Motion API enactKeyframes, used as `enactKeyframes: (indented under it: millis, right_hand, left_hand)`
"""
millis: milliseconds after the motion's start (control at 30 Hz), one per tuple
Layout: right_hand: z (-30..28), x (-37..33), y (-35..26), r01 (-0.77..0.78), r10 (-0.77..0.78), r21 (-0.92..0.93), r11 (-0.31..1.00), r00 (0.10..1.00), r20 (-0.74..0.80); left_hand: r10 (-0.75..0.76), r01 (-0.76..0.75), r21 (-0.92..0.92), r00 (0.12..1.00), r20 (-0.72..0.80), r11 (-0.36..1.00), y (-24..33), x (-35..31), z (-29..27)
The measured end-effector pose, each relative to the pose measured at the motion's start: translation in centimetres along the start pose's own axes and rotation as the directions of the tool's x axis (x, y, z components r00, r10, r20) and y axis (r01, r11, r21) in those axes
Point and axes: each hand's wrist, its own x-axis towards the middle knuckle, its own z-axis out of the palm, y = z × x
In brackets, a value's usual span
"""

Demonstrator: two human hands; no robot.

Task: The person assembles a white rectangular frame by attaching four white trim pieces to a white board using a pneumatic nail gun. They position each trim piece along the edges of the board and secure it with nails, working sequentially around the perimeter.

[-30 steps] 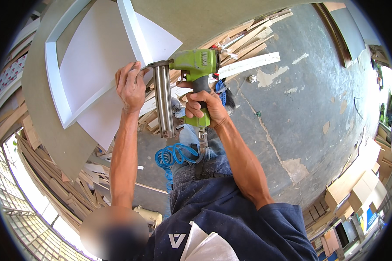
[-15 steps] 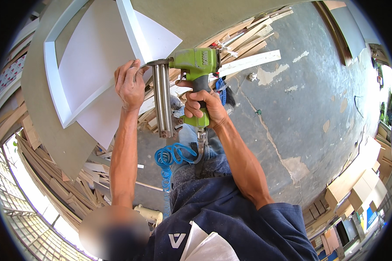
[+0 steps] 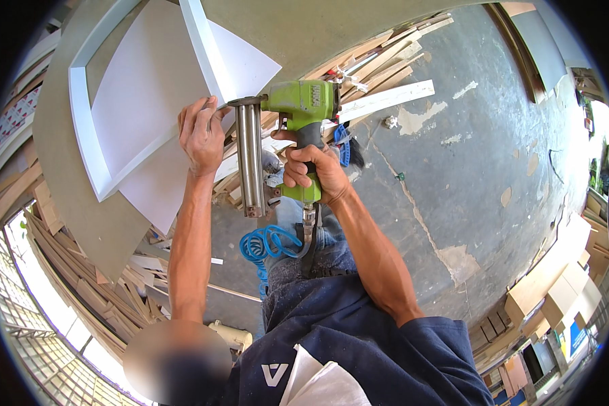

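Observation:
My right hand [image 3: 311,166] is wrapped round the grip of a green pneumatic nail gun [image 3: 303,99], a finger by the trigger. Its nose rests against or very near the corner of a white frame [image 3: 88,135], and the long metal magazine [image 3: 249,162] points back toward me. A coiled blue air hose [image 3: 260,243] hangs from the fitting under the grip. With bent fingers, my left hand [image 3: 203,135] holds that same corner, right beside the nose. The fingertips are partly hidden behind the frame. A white sheet [image 3: 149,74] lies beneath the frame on a greenish-grey tabletop [image 3: 264,34].
Wood strips [image 3: 379,61] are piled on the floor past the table edge, a white board [image 3: 392,98] among them. More offcuts [image 3: 88,277] lie at the left. Cut panels [image 3: 555,284] stand at the right. The concrete floor [image 3: 480,176] has pale patches.
Almost nothing differs. The nail gun and my right hand have shifted very slightly left, its nose staying at the frame corner. My left hand keeps its place.

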Motion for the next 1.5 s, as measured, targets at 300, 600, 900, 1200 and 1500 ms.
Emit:
enactKeyframes:
  millis: [300,600,900,1200,1500]
  right_hand:
    - [0.2,0.0,0.5,0.004,-0.003,0.015,1.0,1.0,-0.024]
    - [0.0,-0.3,0.4,0.022,-0.022,0.027,0.999,0.999,-0.028]
    - [0.1,0.0,0.1,0.025,-0.025,0.019,1.0,1.0,0.001]
    - [0.2,0.2,0.1,0.02,-0.02,-0.003,1.0,1.0,0.003]
    - [-0.4,0.3,0.4,-0.002,0.001,0.051,0.999,1.0,0.02]
  left_hand:
    - [-0.001,0.001,-0.001,1.0,0.001,1.0,0.0,-0.1,0.0]
    - [0.01,-0.01,-0.016,1.0,-0.003,1.0,-0.4,0.1,-0.1]
    - [-0.121,0.103,0.141,0.985,0.126,0.985,0.3,0.1,-0.3]
    - [-0.148,0.12,0.182,0.978,0.147,0.976,0.4,-0.2,0.0]
    - [-0.153,0.13,0.168,0.978,0.138,0.977,0.4,-0.2,0.0]
